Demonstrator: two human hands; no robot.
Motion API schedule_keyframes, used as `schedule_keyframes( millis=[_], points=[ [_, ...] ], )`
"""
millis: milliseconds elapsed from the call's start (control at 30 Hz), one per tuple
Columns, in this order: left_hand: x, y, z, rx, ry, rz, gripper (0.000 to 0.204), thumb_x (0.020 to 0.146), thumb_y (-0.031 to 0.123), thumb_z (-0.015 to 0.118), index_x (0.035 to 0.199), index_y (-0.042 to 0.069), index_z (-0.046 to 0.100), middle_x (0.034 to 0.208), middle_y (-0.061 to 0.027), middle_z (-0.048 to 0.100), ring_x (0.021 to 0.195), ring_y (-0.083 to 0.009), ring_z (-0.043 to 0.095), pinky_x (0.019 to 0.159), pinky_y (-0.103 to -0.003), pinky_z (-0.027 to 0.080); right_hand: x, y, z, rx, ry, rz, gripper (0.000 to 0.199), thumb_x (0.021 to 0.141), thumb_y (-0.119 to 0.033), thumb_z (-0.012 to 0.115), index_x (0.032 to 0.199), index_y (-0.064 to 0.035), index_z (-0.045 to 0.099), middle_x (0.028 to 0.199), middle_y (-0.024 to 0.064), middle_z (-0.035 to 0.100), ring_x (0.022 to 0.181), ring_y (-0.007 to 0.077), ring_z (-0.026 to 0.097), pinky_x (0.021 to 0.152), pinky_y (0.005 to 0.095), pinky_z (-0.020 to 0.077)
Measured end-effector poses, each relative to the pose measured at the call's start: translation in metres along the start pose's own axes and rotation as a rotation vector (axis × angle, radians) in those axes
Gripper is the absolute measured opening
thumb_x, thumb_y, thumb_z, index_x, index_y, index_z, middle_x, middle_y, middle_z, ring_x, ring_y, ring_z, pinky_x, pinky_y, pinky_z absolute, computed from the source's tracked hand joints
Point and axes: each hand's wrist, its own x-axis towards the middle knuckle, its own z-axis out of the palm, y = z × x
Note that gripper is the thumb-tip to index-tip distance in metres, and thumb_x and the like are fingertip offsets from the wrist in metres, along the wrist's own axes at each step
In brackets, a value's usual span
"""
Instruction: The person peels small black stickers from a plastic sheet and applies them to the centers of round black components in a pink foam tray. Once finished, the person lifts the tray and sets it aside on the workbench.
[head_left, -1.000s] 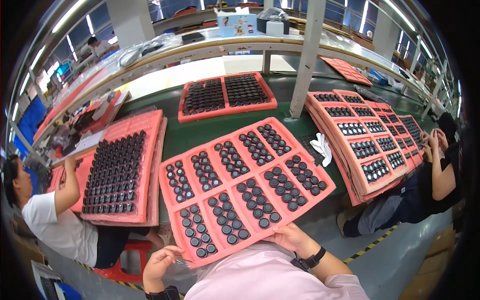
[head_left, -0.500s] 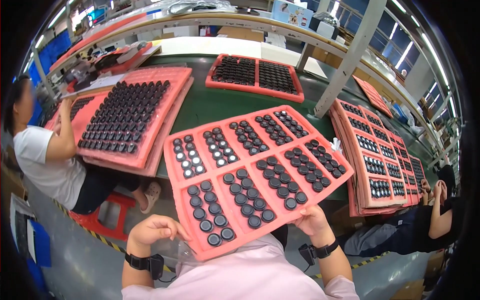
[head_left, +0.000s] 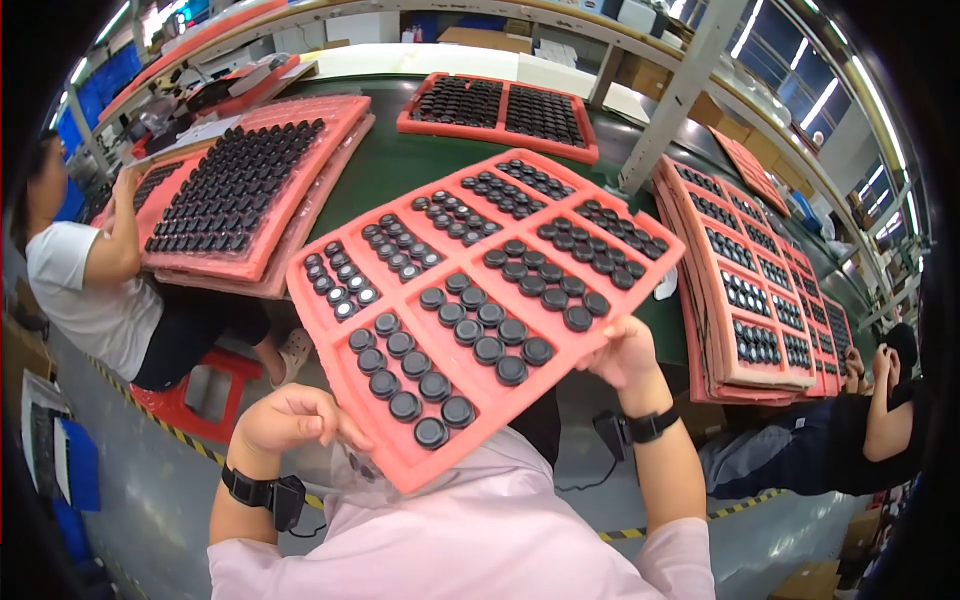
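Observation:
Both of my hands hold a pink foam tray (head_left: 402,303) tilted in front of my body. Its two rows of compartments carry black round parts (head_left: 487,349), several with pale silvery tops. Along the near left edge, my left hand (head_left: 298,420) grips the rim with bent fingers. My right hand (head_left: 626,356) is closed on the near right edge, its fingertips partly hidden under the tray. Some crumpled clear plastic (head_left: 360,470) shows beside my left fingers, below the tray's corner. A black strap with a small box is on each wrist.
Another filled pink tray (head_left: 575,98) lies on the green bench (head_left: 385,170). At the left, stacked trays (head_left: 335,150) hold black parts near a seated person (head_left: 90,270). More stacked trays (head_left: 690,290) stand right, by a metal post (head_left: 680,95). Another person (head_left: 880,420) sits far right.
The tray has moved up and left in the picture and turned, its right side higher. Both hands keep their hold and moved with it. The whole view has shifted a little.

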Motion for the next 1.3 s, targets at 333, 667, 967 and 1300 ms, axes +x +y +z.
schedule_keyframes(
  millis=[333, 667, 967, 1300],
  points=[
    [-0.041, -0.006, -0.048, 0.405, 0.64, 0.236, 0.025, 0.103, 0.027, 0.064, 0.091, 0.004, 0.063, 0.15, -0.0273, 0.051, 0.129, -0.0338, 0.059, 0.11, -0.043, 0.044, -0.007, -0.065, -0.082, -0.074, 0.026, 0.124, 0.071, 0.075, -0.006, 0.056, 0.144, 0.01, 0.044, 0.135, 0.0274, 0.063, 0.112, 0.0405, 0.07, 0.09, 0.0503, 0.0632],
    [-0.032, -0.014, -0.026, 0.227, 0.741, 0.118, 0.026, 0.105, 0.029, 0.061, 0.091, 0.008, 0.061, 0.163, -0.021, 0.038, 0.139, -0.0302, 0.047, 0.117, -0.045, 0.034, 0.026, -0.096, -0.069, -0.279, 0.244, 0.247, 0.053, 0.089, -0.007, 0.052, 0.141, 0.005, 0.052, 0.134, 0.0209, 0.066, 0.118, 0.0347, 0.068, 0.098, 0.0488, 0.0582],
    [-0.013, 0.016, 0.011, 0.466, 0.728, 0.069, 0.029, 0.106, 0.031, 0.06, 0.087, 0.008, 0.06, 0.161, -0.0251, 0.04, 0.142, -0.0347, 0.046, 0.116, -0.049, 0.035, 0.033, -0.111, -0.055, -0.617, 0.52, 0.23, 0.037, 0.1, -0.007, 0.051, 0.134, 0.0034, 0.058, 0.127, 0.0144, 0.069, 0.11, 0.0277, 0.07, 0.1, 0.0438, 0.0563],
    [0.002, 0.012, 0.001, 0.026, 0.223, -0.209, 0.029, 0.105, 0.026, 0.06, 0.086, 0.004, 0.062, 0.15, -0.0321, 0.05, 0.136, -0.0379, 0.055, 0.114, -0.049, 0.041, -0.115, -0.068, 0.074, -0.808, -0.044, 0.228, 0.029, 0.102, -0.021, 0.062, 0.116, 0.004, 0.068, 0.115, 0.0189, 0.071, 0.1, 0.0244, 0.069, 0.092, 0.0389, 0.0549]
  ],
)
